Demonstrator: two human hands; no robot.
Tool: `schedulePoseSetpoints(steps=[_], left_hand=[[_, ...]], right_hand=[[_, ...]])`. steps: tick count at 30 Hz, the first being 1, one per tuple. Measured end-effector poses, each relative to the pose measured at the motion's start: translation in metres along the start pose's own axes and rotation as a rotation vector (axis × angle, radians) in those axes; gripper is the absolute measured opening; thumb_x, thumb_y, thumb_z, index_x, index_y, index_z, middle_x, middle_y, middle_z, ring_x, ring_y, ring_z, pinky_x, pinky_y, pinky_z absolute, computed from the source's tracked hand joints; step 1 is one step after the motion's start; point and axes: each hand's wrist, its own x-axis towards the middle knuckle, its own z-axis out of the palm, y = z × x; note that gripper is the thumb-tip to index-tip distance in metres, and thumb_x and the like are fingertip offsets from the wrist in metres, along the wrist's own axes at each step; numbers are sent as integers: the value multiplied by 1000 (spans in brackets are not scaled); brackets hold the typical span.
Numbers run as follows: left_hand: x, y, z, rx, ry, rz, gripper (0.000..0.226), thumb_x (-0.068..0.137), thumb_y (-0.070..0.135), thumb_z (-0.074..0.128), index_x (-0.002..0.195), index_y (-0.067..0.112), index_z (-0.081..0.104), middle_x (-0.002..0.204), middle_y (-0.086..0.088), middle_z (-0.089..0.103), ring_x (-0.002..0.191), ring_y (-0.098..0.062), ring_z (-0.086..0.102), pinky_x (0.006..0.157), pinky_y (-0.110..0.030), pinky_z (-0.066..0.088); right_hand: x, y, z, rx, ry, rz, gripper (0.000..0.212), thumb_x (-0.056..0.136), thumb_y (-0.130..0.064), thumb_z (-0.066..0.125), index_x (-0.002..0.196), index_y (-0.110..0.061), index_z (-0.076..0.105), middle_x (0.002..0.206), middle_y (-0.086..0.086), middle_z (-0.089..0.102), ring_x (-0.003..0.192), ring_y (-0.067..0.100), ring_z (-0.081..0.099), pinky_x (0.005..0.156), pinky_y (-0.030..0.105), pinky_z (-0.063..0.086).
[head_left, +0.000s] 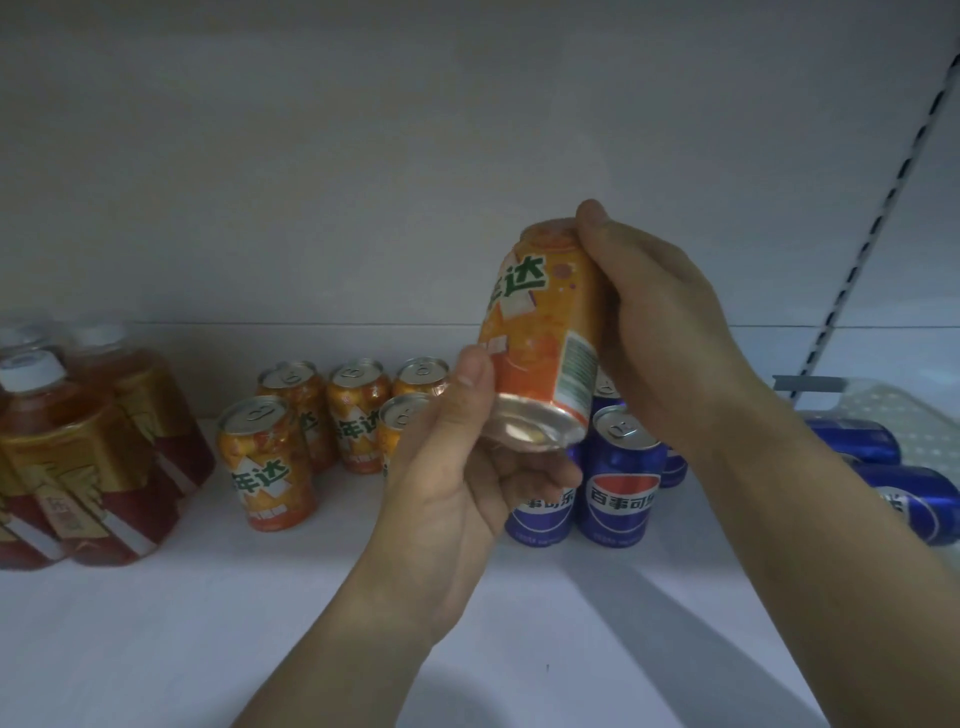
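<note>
- The left hand (457, 483) comes up from below, its fingers curled under the base of the can (540, 332) and its thumb pressed against the can's lower side.
- The right hand (660, 332) reaches in from the right and wraps the can's upper side, thumb at the top rim.
- Both hands grip the can in the air above the shelf (156, 623); it tilts, with its dented silver base towards the camera.
- Its orange label shows green characters "年达" and a block of small print that cannot be read.
- The orange cans (267, 462) standing on the shelf carry the same characters.
- The blue cans (623, 483) read "百事可乐".
- Amber bottles (67, 457) with white caps stand at the left.
</note>
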Motion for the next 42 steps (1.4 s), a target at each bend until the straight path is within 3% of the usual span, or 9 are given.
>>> schedulePoseSetpoints(steps=[10, 17, 20, 22, 27, 31, 35, 37, 42], left_hand=[[0, 1, 10, -203, -65, -169, 67, 84, 66, 39, 74, 16, 82, 78, -10, 72, 58, -15, 71, 51, -25, 58], [5, -3, 8, -309, 37, -209, 61, 94, 60, 45, 91, 8, 78, 92, -13, 66, 67, -19, 69, 53, -27, 59], [7, -5, 10, -281, 46, -188, 48, 79, 51, 67, 99, 8, 77, 93, -17, 69, 70, -22, 70, 53, -28, 59], [8, -6, 13, -252, 32, -130, 55, 67, 42, 82, 109, 8, 75, 97, -20, 71, 74, -26, 72, 56, -29, 60], [2, -5, 31, -71, -41, -26, 41, 76, 32, 72, 114, 18, 73, 109, -15, 75, 84, -26, 74, 59, -23, 57], [-2, -9, 42, 21, -79, -5, 51, 82, 29, 69, 130, 14, 62, 121, -19, 70, 98, -30, 71, 64, -22, 55], [-3, -19, 57, 111, -72, 9, 51, 81, 32, 69, 130, 19, 62, 120, -15, 72, 108, -35, 70, 80, -35, 56], [-3, -24, 67, 138, -64, 9, 47, 82, 31, 68, 128, 20, 63, 115, -18, 72, 96, -34, 71, 80, -42, 50], [0, -34, 88, 173, -40, 23, 53, 79, 35, 76, 128, 17, 63, 110, -15, 73, 80, -25, 72, 64, -30, 51]], right_hand=[[-3, 1, 1, -142, 118, -15, 33, 104, -44, 55, 94, -21, 76, 94, -1, 79, 90, 19, 77, 85, 36, 63], [-3, -1, -7, -117, 63, -30, 26, 103, -41, 56, 97, -22, 73, 97, -3, 76, 97, 18, 75, 75, 29, 62], [-3, -1, -13, -137, 17, -77, 15, 103, -32, 60, 97, -22, 70, 93, -6, 74, 95, 17, 74, 77, 28, 58], [-3, -2, -18, -157, -8, -105, 13, 101, -31, 64, 105, -21, 70, 99, -3, 76, 97, 18, 74, 80, 31, 58], [-12, -13, -35, -102, -75, -154, 41, 87, -33, 69, 125, -17, 63, 106, 8, 78, 95, 24, 76, 81, 37, 59], [-24, -20, -54, -114, -186, -116, 61, 84, -26, 72, 140, -20, 49, 111, 10, 78, 99, 29, 77, 83, 41, 60], [-38, -23, -74, -267, -266, -42, 68, 79, -25, 78, 141, -19, 51, 119, 7, 76, 107, 27, 75, 95, 50, 60], [-44, -26, -82, -299, -258, -35, 64, 78, -25, 80, 137, -22, 55, 118, 6, 77, 108, 25, 75, 97, 51, 58], [-54, -40, -113, -256, -206, -63, 72, 78, -20, 79, 143, -22, 48, 121, 8, 75, 109, 27, 75, 95, 50, 60]])
